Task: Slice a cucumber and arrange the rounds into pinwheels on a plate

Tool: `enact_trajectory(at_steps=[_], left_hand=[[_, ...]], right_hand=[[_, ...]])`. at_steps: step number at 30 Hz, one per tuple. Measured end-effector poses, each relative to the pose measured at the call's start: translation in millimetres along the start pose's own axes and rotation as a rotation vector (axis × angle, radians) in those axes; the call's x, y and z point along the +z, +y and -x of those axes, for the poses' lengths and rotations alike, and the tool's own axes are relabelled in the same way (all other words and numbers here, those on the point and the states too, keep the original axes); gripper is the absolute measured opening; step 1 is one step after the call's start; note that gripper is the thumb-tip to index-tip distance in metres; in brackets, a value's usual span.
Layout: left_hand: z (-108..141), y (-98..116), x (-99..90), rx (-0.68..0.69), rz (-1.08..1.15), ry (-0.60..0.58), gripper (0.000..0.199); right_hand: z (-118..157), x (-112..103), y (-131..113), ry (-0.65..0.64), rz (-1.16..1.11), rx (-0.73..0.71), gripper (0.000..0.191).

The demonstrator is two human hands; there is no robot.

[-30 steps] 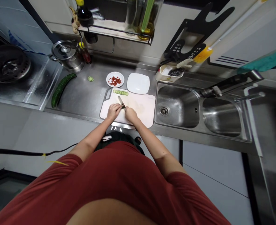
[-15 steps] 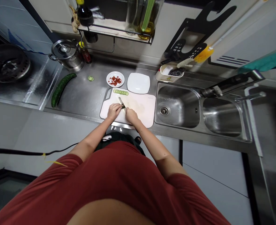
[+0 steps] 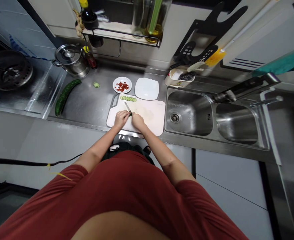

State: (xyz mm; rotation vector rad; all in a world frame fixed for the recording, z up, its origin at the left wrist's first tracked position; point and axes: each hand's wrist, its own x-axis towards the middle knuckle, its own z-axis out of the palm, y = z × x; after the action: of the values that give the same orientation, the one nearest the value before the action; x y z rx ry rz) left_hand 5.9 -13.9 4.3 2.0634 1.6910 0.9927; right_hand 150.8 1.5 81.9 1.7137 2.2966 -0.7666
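Note:
My right hand [image 3: 138, 121] is closed around the handle of a knife [image 3: 127, 106], whose blade points up and to the left over the white cutting board [image 3: 151, 115]. Beside the blade, my left hand [image 3: 122, 118] has its fingers bent onto a small dark green piece of cucumber [image 3: 130, 114], mostly covered by the fingertips. A row of thin cucumber slices [image 3: 128, 99] lies along the board's far edge. Behind the board stand a round white plate [image 3: 115, 83] with chopped red pieces and a squarish white plate [image 3: 147, 89].
A whole cucumber [image 3: 66, 96] lies on the steel counter at left, with a few slices [image 3: 96, 85] near it. A lidded pot [image 3: 70, 60] stands behind, beside a red bottle [image 3: 90, 59]. To the right is a double sink [image 3: 189, 113]; a shelf [image 3: 127, 37] overhangs the counter.
My right hand and the knife have shifted slightly to the left, closer to my left hand. The left hand stays nearly in place on the cucumber piece.

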Motion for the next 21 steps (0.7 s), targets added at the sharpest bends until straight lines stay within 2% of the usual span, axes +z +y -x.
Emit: enact_trajectory(at_steps=[11, 21], left_hand=[[1, -1, 1.1, -0.01, 0.024, -0.014, 0.027], [1, -3, 2.5, -0.002, 0.01, 0.005, 0.026]], right_hand=[[16, 6, 4, -0.02, 0.018, 0.026, 0.029], [-4, 3, -3, 0.026, -0.018, 0.012, 0.029]])
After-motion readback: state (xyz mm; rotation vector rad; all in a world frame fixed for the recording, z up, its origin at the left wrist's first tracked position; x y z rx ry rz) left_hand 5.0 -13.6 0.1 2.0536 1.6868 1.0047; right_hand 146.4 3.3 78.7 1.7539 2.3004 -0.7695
